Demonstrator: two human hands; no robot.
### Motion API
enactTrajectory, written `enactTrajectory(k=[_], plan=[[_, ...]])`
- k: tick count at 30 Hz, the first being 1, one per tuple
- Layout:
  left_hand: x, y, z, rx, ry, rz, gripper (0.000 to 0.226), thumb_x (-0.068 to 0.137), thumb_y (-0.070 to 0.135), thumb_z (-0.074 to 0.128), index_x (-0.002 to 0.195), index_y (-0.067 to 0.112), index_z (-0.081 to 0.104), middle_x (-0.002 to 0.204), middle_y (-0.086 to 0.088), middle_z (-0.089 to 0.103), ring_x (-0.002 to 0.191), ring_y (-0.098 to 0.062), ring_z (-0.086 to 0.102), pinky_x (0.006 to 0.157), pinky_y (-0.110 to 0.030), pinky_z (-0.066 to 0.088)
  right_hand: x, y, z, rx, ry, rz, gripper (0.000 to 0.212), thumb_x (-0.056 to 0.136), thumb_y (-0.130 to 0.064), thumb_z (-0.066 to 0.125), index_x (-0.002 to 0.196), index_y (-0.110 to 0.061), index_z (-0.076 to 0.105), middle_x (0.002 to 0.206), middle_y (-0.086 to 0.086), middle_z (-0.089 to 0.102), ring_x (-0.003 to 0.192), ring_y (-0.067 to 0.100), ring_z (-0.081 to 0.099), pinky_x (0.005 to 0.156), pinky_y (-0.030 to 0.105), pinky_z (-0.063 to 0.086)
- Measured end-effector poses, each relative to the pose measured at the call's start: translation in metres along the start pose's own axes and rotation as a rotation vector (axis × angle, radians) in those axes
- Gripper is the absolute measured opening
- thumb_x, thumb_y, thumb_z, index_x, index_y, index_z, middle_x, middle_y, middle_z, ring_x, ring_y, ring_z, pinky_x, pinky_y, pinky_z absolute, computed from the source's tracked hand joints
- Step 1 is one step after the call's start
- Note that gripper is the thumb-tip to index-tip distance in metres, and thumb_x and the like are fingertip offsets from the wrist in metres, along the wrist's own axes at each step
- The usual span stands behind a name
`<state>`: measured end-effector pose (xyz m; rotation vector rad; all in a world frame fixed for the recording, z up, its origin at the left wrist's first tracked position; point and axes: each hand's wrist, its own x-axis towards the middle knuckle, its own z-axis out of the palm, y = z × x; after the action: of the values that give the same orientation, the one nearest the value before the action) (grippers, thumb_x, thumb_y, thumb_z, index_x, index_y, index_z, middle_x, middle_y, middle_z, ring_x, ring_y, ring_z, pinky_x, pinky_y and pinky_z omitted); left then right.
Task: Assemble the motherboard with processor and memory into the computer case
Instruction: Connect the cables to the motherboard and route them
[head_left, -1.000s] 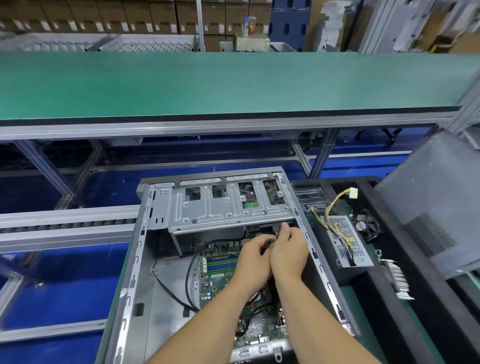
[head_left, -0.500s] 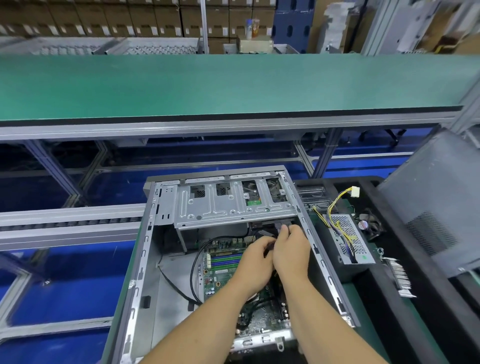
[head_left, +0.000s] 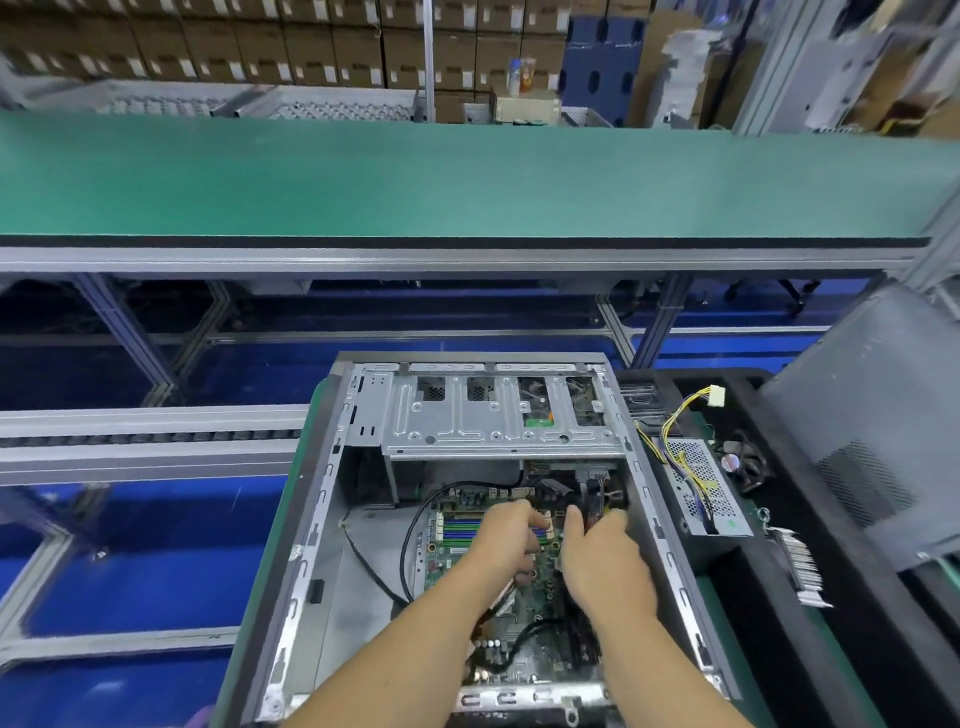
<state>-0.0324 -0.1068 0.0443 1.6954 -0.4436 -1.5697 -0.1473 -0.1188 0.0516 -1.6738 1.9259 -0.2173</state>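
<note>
The open grey computer case (head_left: 322, 519) lies flat in front of me, its silver drive cage (head_left: 498, 421) at the far end. The green motherboard (head_left: 452, 551) sits on the case floor, with blue and green memory slots (head_left: 460, 527) showing. My left hand (head_left: 506, 540) is over the board beside the slots with its fingers bent down; what is under them is hidden. My right hand (head_left: 605, 561) is a little to the right, thumb raised, fingers at a bundle of dark and red wires (head_left: 595, 506) below the cage. A black cable (head_left: 410, 540) loops left of the board.
A power supply (head_left: 701, 488) with yellow wires and a white plug (head_left: 716, 397) lies in the black tray (head_left: 779, 649) to the right, beside a small fan (head_left: 737, 462) and a finned metal part (head_left: 800, 566). A grey side panel (head_left: 872, 415) leans far right. A green conveyor (head_left: 467, 176) runs behind.
My hands were pressed together on a black cable under the drive cage. They have parted and come back towards me over the board. The view has shifted, so the case sits further right.
</note>
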Motion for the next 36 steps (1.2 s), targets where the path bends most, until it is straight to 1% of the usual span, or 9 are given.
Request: enactTrajectory(k=[5,8,10,13,17,22,28,32,36], plan=[[-0.008,0.003,-0.020,0.009,-0.033,0.069,0.028,0.092,-0.006,0.039,0.112,0.002,0.057,0.061,-0.007,0.052,0.043,-0.015,0.036,0.044,-0.024,0.032,-0.021,-0.006,-0.013,-0.468,0.226,-0.213,0.041,0.103,-0.052,0.030,0.091,-0.022,0.055,0.075,-0.005,0.061,0.071,0.021,0.065,0.051,0.027,0.035],[-0.006,-0.003,-0.046,0.082,-0.085,0.106,0.026,0.093,-0.007,0.051,0.118,0.000,0.046,0.082,-0.020,0.073,0.051,-0.018,0.057,0.045,-0.026,0.047,-0.025,-0.003,-0.016,-0.455,0.300,-0.359,0.038,0.104,-0.047,0.033,0.077,-0.027,0.049,0.057,-0.011,0.041,0.053,0.016,0.049,0.040,0.025,0.027],[-0.001,-0.004,-0.057,0.047,-0.108,0.100,0.020,0.095,0.000,0.057,0.113,-0.008,0.055,0.090,-0.022,0.074,0.062,-0.022,0.065,0.053,-0.028,0.054,-0.020,-0.005,-0.012,-0.319,0.166,-0.585,0.019,0.105,-0.037,0.041,0.099,-0.028,0.057,0.078,-0.009,0.059,0.067,0.016,0.059,0.053,0.029,0.047],[0.002,-0.006,-0.060,0.062,-0.058,0.160,0.009,0.085,0.001,0.063,0.087,0.001,0.072,0.085,-0.021,0.073,0.071,-0.024,0.067,0.066,-0.035,0.058,-0.006,-0.025,0.003,-0.297,-0.205,-0.753,0.047,0.102,-0.018,0.046,0.147,-0.032,0.041,0.120,-0.001,0.059,0.107,0.025,0.061,0.086,0.039,0.053],[0.004,-0.004,-0.066,-0.037,0.016,0.186,0.010,0.075,-0.004,0.061,0.072,0.003,0.068,0.077,-0.018,0.067,0.069,-0.024,0.063,0.055,-0.028,0.053,0.021,-0.040,0.022,-0.319,-0.234,-0.755,0.048,0.096,-0.004,0.047,0.138,-0.027,0.055,0.121,0.005,0.063,0.113,0.029,0.059,0.094,0.044,0.051],[0.003,-0.008,-0.074,0.127,0.005,0.216,0.025,0.081,0.000,0.074,0.105,0.005,0.070,0.076,-0.010,0.069,0.060,-0.012,0.062,0.051,-0.022,0.048,0.046,-0.039,0.039,-0.279,-0.155,-0.685,0.053,0.096,-0.003,0.049,0.140,-0.031,0.057,0.125,0.006,0.070,0.110,0.027,0.064,0.091,0.039,0.054],[0.012,-0.007,-0.081,0.182,0.095,0.304,0.017,0.077,0.001,0.076,0.085,0.015,0.072,0.068,-0.001,0.070,0.057,-0.007,0.062,0.056,-0.020,0.051,0.054,-0.036,0.060,-0.304,-0.144,-0.702,0.049,0.099,-0.009,0.049,0.144,-0.026,0.057,0.144,0.007,0.049,0.122,0.034,0.052,0.101,0.041,0.046],[0.018,-0.006,-0.083,0.287,0.068,0.357,0.016,0.076,0.002,0.074,0.082,0.017,0.072,0.067,0.000,0.068,0.062,-0.009,0.061,0.066,-0.025,0.053,0.052,-0.029,0.062,-0.254,-0.105,-0.738,0.048,0.098,-0.008,0.050,0.144,-0.022,0.056,0.131,0.004,0.062,0.119,0.028,0.055,0.100,0.042,0.045],[0.021,-0.007,-0.079,0.436,0.068,0.418,0.015,0.076,0.011,0.067,0.086,0.022,0.071,0.062,0.009,0.065,0.056,-0.001,0.055,0.055,-0.012,0.045,0.052,-0.031,0.064,-0.242,-0.052,-0.669,0.040,0.103,-0.011,0.044,0.140,-0.017,0.055,0.116,0.006,0.069,0.109,0.027,0.060,0.094,0.043,0.045]])
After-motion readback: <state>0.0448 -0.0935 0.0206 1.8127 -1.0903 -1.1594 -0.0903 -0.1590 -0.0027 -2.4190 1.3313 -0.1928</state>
